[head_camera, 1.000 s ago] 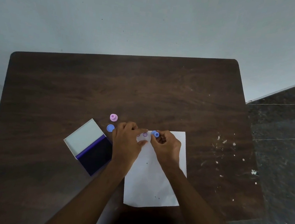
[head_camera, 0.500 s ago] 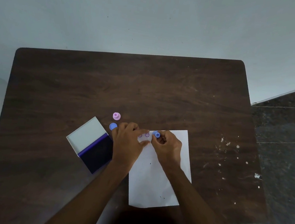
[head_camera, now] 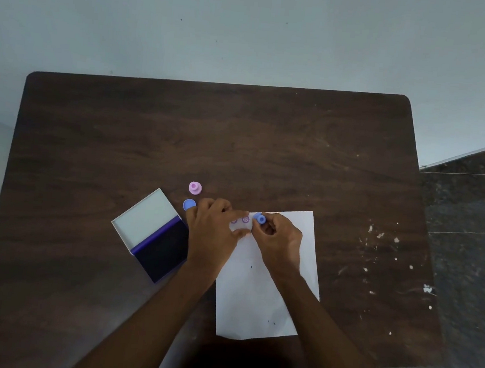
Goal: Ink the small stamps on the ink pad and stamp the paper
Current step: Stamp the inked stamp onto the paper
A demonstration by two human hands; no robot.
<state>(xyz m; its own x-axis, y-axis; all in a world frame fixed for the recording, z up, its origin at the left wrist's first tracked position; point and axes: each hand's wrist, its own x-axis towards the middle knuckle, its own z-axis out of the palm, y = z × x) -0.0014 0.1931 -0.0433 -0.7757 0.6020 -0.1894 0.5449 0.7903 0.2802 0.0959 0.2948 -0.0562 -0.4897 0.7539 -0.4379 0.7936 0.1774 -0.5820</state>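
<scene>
Stamp work centres on the small blue stamp (head_camera: 260, 218), pinched between the fingertips of the right hand (head_camera: 279, 240) near the top edge of the paper (head_camera: 258, 291). It looks like a light moulded plastic piece with a narrow knob above a wider base, so it should be stiff and easy to lift but small enough to twist or slip in the fingers. The knob seems the sensible place to hold it, keeping fingertips clear of the inked face. Whether its face is touching the sheet at this instant I cannot tell.

Just to its left sit two faint purple prints (head_camera: 245, 220), close together in a row along the top of the sheet. The left hand (head_camera: 213, 231) lies flat-fingered over the paper's upper left corner, holding nothing, apparently pinning the sheet. That matters, since a single thin sheet will likely slide or lift with the stamp on a smooth bench (head_camera: 239, 142).

Further left, a second blue stamp (head_camera: 189, 204) rests on the bench just beside the left hand, and a pink stamp (head_camera: 195, 188) stands a little beyond it, upright with its knob up. The ink pad (head_camera: 163, 247) lies open near the left forearm, its white lid (head_camera: 144, 219) folded back, its dark pad exposed and probably wet enough to smudge skin.
</scene>
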